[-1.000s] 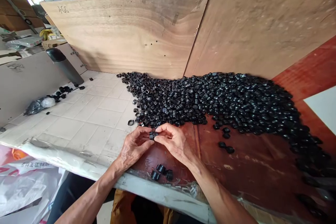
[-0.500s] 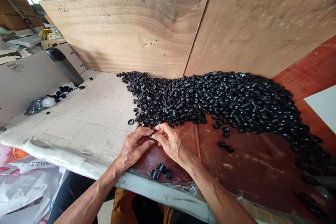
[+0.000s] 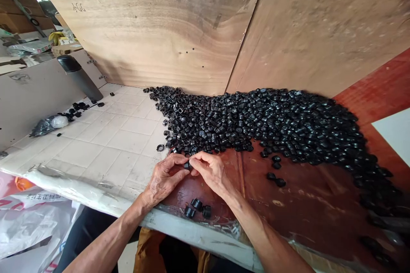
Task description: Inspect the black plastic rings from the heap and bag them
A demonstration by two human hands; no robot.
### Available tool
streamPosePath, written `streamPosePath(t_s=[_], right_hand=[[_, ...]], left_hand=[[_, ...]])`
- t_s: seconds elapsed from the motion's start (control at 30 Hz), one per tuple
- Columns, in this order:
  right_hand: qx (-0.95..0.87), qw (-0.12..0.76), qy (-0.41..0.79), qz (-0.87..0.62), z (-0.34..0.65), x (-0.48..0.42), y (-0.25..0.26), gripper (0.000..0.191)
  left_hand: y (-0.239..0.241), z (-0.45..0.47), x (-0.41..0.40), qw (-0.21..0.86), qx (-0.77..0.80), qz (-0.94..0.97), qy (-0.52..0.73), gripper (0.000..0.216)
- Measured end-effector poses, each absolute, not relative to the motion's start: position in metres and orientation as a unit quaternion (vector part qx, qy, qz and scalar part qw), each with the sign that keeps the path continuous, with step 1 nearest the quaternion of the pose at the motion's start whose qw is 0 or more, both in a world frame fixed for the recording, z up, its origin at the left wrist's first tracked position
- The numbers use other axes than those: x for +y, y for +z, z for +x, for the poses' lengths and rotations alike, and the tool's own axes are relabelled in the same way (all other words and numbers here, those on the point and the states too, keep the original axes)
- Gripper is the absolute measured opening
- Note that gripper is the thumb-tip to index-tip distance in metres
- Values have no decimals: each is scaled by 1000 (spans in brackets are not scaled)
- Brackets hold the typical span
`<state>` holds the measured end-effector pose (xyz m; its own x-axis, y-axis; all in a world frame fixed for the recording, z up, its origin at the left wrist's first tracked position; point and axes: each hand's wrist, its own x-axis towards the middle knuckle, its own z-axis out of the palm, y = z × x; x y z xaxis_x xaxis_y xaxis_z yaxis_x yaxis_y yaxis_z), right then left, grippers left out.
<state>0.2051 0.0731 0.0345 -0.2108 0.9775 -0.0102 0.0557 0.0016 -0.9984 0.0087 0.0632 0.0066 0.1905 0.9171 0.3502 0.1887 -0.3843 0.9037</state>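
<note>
My left hand and my right hand meet just above the table's near edge. Their fingertips pinch a small black plastic part between them. Right behind the hands lies a big heap of small black ring-shaped parts, spreading across the table to the right. Three assembled black parts sit close to the front edge, below my hands. A single black ring lies on the tiled surface to the left of the heap.
Plywood boards stand upright behind the heap. A dark cylindrical flask leans at the far left, with a few black parts and a plastic bag near it. Two loose black parts lie right of my hands. White sacks lie below the table edge.
Both hands have stayed together, with the fingers shifting slightly round the small black part, which is now more hidden between the fingertips.
</note>
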Motion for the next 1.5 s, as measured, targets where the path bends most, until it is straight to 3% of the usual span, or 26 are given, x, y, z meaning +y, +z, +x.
streamPosePath(t_s=[0.4, 0.53, 0.73, 0.93, 1.1, 1.27, 1.4, 1.5], right_hand=[[-653, 480, 411, -417, 204, 68, 38, 16], [-668, 476, 370, -435, 202, 68, 30, 12], [-704, 432, 326, -461, 202, 69, 21, 21], [-721, 413, 351, -431, 207, 68, 36, 15], [-743, 367, 295, -476, 207, 67, 40, 46], [-696, 393, 360, -480, 207, 65, 46, 27], [-712, 363, 355, -485, 208, 64, 48, 47], [-695, 380, 384, -475, 208, 63, 51, 34]], left_hand=[[14, 14, 62, 514, 406, 565, 503, 26], [8, 11, 63, 459, 410, 602, 510, 23], [9, 9, 62, 342, 394, 719, 460, 18], [5, 10, 62, 380, 414, 658, 501, 21], [1, 7, 63, 378, 404, 681, 480, 21], [-1, 6, 63, 385, 412, 668, 485, 23], [-3, 6, 63, 387, 425, 658, 487, 24], [-3, 5, 63, 388, 429, 657, 483, 24]])
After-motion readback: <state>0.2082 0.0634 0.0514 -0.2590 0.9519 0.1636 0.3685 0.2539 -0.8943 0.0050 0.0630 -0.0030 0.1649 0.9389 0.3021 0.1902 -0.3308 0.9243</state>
